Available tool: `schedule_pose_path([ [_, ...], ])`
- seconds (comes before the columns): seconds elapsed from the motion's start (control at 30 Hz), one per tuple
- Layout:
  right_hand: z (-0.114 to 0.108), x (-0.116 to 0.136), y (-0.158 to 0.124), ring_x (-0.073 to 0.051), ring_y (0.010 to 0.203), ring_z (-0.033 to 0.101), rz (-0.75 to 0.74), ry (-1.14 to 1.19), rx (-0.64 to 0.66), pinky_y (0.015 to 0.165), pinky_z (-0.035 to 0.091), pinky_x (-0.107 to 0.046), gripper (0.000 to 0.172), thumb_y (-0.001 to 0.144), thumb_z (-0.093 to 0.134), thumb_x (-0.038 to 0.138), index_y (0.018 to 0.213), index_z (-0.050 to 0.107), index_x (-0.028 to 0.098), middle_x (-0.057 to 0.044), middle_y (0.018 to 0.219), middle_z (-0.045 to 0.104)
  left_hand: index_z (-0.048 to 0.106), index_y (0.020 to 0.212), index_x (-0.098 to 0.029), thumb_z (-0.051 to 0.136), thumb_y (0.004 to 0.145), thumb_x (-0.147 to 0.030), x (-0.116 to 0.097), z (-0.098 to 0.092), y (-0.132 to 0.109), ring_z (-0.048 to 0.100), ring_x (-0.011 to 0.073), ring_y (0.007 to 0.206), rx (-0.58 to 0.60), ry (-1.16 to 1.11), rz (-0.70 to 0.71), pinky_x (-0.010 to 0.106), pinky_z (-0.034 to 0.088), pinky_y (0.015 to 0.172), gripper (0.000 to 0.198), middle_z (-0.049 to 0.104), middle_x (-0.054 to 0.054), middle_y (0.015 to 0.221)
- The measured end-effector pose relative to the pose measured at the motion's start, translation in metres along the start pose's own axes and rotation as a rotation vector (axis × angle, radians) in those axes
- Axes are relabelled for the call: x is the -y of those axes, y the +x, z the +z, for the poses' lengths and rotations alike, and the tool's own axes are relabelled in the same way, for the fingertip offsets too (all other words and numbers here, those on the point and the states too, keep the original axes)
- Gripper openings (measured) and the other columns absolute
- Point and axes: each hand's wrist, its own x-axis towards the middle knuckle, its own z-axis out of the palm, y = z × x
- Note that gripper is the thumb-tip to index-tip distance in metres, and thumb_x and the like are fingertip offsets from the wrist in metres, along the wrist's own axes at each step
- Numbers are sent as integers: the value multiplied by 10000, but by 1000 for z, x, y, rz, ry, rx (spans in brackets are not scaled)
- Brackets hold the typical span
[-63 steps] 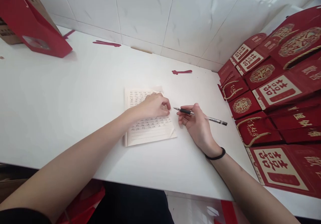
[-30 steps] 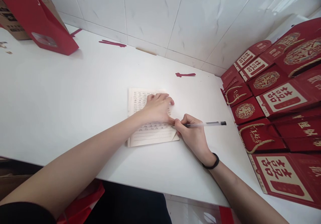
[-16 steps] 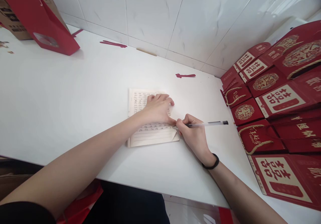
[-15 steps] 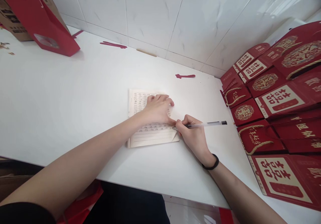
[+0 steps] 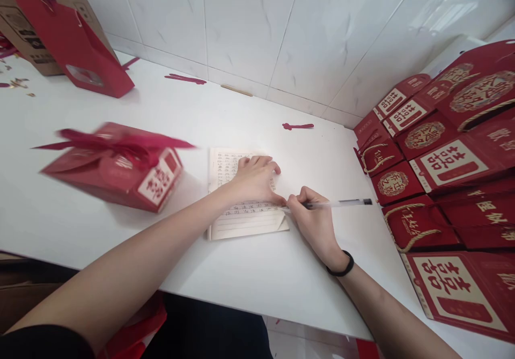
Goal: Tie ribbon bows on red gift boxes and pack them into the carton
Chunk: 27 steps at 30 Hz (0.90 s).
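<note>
A small lined notebook [image 5: 241, 226] lies on the white table, with rows of handwritten numbers across its page and a folded corner at lower right. My left hand [image 5: 257, 179] rests over the page, fingers spread and bent, covering part of the writing. Beside the page's right edge, my right hand [image 5: 311, 214] is closed round a clear pen [image 5: 341, 203] with a dark end. The pen's tip is near the end of the last written row. A black band circles my right wrist.
A red gift box [image 5: 112, 171] with a ribbon bow, blurred, is left of the notebook. Stacked red gift boxes [image 5: 446, 187] line the right side. Another red box [image 5: 76, 53] stands by a cardboard carton [image 5: 24, 31]. Ribbon pieces [image 5: 298, 126] lie near the tiled wall.
A red gift box with a bow has appeared on the left, blurred by motion. My right hand and pen have shifted slightly right, away from the page; my left hand stays on the notebook.
</note>
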Motion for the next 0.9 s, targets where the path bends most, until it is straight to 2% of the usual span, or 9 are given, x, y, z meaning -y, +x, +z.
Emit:
schedule_pose_path([
  [0.2, -16, -11, 15, -74, 377, 294, 55, 204, -153, 368, 223, -192, 356, 785, 570, 345, 576, 320, 203, 76, 441, 369, 534, 1057, -222, 653, 523, -653, 4, 4, -5, 376, 293, 1228, -50, 16, 49, 487, 220, 1024, 696, 493, 82, 1242],
  [0.37, -30, -31, 41, -100, 391, 414, -10, -54, -154, 380, 335, -218, 315, 788, 564, 502, 782, 526, 189, 22, 592, 530, 536, 1107, -206, 644, 650, -551, 4, 6, -10, 387, 290, 1249, -100, 52, 135, 531, 206, 1042, 583, 484, 114, 1290],
  [0.43, -34, -37, 47, -130, 445, 493, -113, -194, -144, 464, 432, -275, 305, 795, 527, 474, 882, 572, 185, -31, 740, 602, 561, 1076, -214, 584, 763, -420, -5, 4, -14, 416, 252, 1240, -136, 100, 271, 494, 233, 1048, 376, 509, 95, 1286],
  [0.5, -37, -42, 50, -200, 640, 593, -274, -277, -107, 606, 495, -338, 288, 802, 464, 407, 947, 591, 193, -79, 885, 629, 607, 957, -221, 485, 838, -299, -19, 0, -24, 465, 210, 1202, -191, 156, 441, 429, 298, 1020, 187, 572, 61, 1228],
  [0.6, -38, -49, 50, -253, 937, 585, -477, -341, 7, 793, 497, -407, 331, 814, 360, 292, 1031, 596, 212, -94, 988, 631, 612, 820, -226, 422, 839, -210, -42, -6, -56, 532, 173, 1123, -367, 180, 620, 361, 364, 967, 191, 652, 27, 1085],
  [0.67, -36, -54, 50, -251, 1015, 559, -532, -390, 59, 876, 472, -437, 385, 829, 323, 230, 1119, 575, 221, -87, 1050, 621, 594, 819, -240, 456, 789, -191, -47, -11, -84, 561, 174, 1067, -552, 156, 635, 362, 382, 960, 149, 667, 17, 994],
  [0.73, -33, -58, 50, -252, 1080, 528, -548, -437, 54, 934, 444, -455, 418, 835, 324, 195, 1189, 544, 217, -87, 1124, 595, 563, 839, -253, 493, 747, -201, -41, -17, -111, 567, 206, 1028, -779, 134, 505, 405, 394, 951, 127, 648, 29, 955],
  [0.8, -31, -60, 50, -260, 1114, 506, -540, -465, 38, 954, 435, -463, 433, 829, 344, 182, 1221, 528, 196, -100, 1170, 573, 518, 929, -251, 514, 751, -235, -26, -28, -130, 525, 243, 1088, -998, 124, 214, 455, 373, 975, 179, 596, 69, 1041],
  [0.9, -30, -60, 51, -269, 1082, 527, -489, -455, 15, 925, 461, -458, 403, 815, 384, 207, 1178, 557, 183, -110, 1146, 584, 375, 1165, -217, 586, 738, -345, -1, -49, -140, 363, 292, 1261, -1091, 105, -289, 526, 291, 1028, 494, 425, 143, 1281],
])
